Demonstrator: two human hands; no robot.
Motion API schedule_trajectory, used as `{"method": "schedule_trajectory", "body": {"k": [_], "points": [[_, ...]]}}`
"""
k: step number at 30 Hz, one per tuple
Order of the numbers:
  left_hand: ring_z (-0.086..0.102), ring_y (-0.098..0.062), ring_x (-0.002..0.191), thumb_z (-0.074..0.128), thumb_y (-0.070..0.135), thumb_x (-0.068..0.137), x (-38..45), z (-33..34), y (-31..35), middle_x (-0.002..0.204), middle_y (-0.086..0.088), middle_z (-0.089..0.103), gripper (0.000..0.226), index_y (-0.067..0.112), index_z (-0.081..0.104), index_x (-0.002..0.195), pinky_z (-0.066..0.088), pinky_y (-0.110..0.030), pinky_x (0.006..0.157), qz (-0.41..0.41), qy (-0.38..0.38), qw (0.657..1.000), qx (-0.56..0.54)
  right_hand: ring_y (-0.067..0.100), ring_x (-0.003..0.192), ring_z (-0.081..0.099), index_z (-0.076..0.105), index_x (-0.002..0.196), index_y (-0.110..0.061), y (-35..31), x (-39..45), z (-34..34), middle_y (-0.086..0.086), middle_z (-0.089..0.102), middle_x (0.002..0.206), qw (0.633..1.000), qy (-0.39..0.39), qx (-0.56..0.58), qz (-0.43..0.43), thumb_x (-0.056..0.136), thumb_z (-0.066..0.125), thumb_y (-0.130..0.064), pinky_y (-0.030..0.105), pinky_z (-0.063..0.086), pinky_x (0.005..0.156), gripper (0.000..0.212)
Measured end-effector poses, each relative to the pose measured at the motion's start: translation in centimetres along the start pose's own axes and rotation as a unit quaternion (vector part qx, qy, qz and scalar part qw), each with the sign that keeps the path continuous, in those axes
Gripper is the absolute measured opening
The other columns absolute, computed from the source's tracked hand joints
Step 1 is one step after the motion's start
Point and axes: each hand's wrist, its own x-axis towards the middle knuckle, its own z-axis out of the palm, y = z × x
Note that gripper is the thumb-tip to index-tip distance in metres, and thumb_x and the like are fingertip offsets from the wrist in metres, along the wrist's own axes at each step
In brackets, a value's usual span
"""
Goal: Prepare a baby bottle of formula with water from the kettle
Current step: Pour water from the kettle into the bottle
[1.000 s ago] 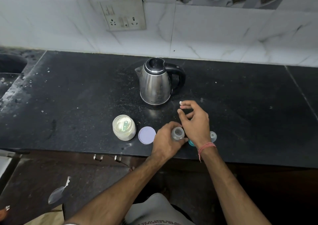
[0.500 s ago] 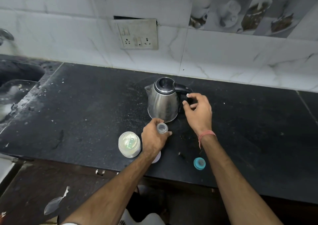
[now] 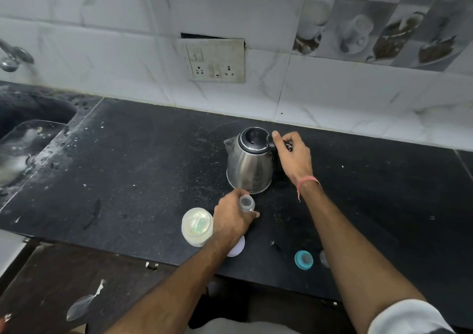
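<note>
The black counter (image 3: 143, 170) lies bare across the left-centre of the frame and again at right past the kettle (image 3: 249, 162). Low centre is crowded: formula jar (image 3: 197, 226), white lid (image 3: 236, 248), teal ring (image 3: 303, 259). The sink (image 3: 30, 129) bounds the left, the tiled wall (image 3: 128, 52) the top.
</note>
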Motion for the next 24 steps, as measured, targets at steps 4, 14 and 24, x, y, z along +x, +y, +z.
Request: {"method": "schedule_trajectory", "body": {"k": [4, 14, 24], "points": [[0.072, -0.014, 0.092, 0.101, 0.029, 0.072, 0.3, -0.2, 0.3, 0.095, 0.016, 0.076, 0.049, 0.038, 0.070, 0.108, 0.052, -0.031, 0.080, 0.002, -0.013, 0.999, 0.050, 0.012, 0.064, 0.049, 0.053, 0.066, -0.018, 0.1, 1.1, 0.8, -0.009, 0.052, 0.061, 0.999, 0.042, -0.001, -0.012, 0.104, 0.060, -0.066, 0.040, 0.049, 0.077, 0.062], [0.072, -0.011, 0.087, 0.101, 0.028, 0.070, 1.4, -0.7, -0.4, 0.088, 0.015, 0.078, 0.042, 0.036, 0.076, 0.104, 0.052, -0.027, 0.078, 0.015, -0.046, 0.996, 0.079, 0.017, 0.046, 0.034, 0.034, 0.046, -0.016, 0.3, 0.2, 2.0, -0.008, 0.031, 0.043, 0.972, 0.216, 0.048, 0.086, 0.104, 0.063, -0.052, 0.037, 0.048, 0.065, 0.074], [0.076, -0.016, 0.093, 0.099, 0.030, 0.073, 1.7, 0.0, -1.0, 0.094, 0.014, 0.080, 0.045, 0.041, 0.076, 0.109, 0.062, -0.034, 0.086, 0.020, -0.035, 0.997, 0.068, 0.018, 0.051, 0.029, 0.032, 0.058, 0.005, 3.5, -3.5, -4.7, 0.006, 0.030, 0.054, 0.944, 0.305, 0.074, 0.098, 0.105, 0.068, -0.043, 0.035, 0.034, 0.055, 0.076]]}}
